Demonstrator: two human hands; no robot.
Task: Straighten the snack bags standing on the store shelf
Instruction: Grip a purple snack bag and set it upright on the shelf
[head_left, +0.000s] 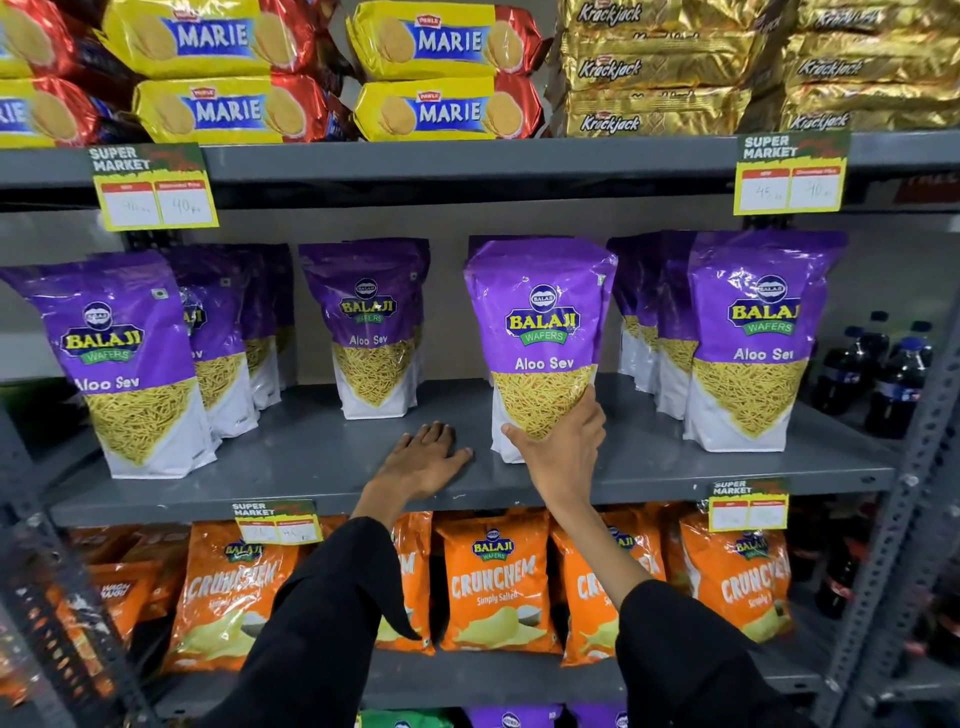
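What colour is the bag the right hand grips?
Purple top, white base, on the Aloo Sev bag; head view.

Bright, even; edges warped, blurry.

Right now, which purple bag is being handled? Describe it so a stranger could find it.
Find the grey middle shelf with purple Aloo Sev bags. The bag stands second from the right in front. Only it has a right hand gripping its lower front.
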